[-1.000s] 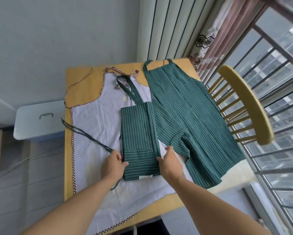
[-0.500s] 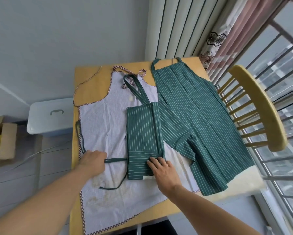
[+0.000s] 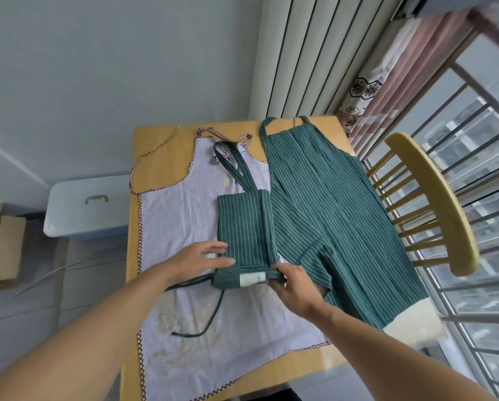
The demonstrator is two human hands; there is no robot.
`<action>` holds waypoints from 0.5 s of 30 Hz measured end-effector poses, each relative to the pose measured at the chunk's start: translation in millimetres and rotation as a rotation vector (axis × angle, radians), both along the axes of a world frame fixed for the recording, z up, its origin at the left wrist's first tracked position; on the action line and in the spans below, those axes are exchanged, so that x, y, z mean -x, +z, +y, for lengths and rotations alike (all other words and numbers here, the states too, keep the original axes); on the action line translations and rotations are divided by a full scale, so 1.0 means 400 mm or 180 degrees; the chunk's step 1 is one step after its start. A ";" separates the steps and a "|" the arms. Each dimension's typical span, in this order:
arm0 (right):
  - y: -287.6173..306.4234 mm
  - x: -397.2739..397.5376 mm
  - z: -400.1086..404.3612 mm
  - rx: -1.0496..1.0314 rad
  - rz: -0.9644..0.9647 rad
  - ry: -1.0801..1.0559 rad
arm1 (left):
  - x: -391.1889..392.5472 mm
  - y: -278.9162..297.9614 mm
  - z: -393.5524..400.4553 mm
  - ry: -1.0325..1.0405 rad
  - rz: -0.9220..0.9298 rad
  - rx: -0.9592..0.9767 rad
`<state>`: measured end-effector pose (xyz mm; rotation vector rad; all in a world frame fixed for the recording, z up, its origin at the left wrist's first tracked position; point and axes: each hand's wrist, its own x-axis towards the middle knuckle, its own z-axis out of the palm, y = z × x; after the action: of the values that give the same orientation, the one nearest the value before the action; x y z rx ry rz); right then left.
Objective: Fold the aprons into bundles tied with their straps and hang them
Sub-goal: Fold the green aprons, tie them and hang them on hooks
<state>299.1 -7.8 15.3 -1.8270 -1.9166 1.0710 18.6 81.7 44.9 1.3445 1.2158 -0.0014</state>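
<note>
Wooden bench (image 3: 167,146) beside a barred window carries three aprons. Since half a second ago, the near hem of the folded green striped apron (image 3: 244,227) has been turned up into a short roll (image 3: 242,277), so bundling has begun. Right hand (image 3: 293,287) grips the roll's right end, fingers curled round it. Left hand (image 3: 197,257) rests flat at the left edge, fingers extended. A loose strap (image 3: 213,314) trails on the white apron (image 3: 184,285) beneath.
</note>
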 end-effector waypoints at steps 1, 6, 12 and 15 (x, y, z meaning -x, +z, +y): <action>0.031 0.002 0.023 0.0176 0.0302 -0.0204 | -0.036 0.021 -0.001 0.0069 -0.0246 0.0099; 0.188 0.013 0.152 0.0454 0.1499 -0.1204 | -0.089 0.070 0.014 0.0732 -0.0987 0.0082; 0.164 0.059 0.125 0.0344 0.0935 -0.1362 | -0.074 -0.003 -0.025 0.1460 -0.1148 0.0593; 0.112 0.061 0.077 0.0666 0.1070 -0.1465 | -0.075 -0.041 -0.058 0.1642 -0.1078 0.0873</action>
<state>274.7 23.0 60.0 -1.9134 -1.1581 1.3382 48.5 58.4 28.4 0.7315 1.1883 0.3967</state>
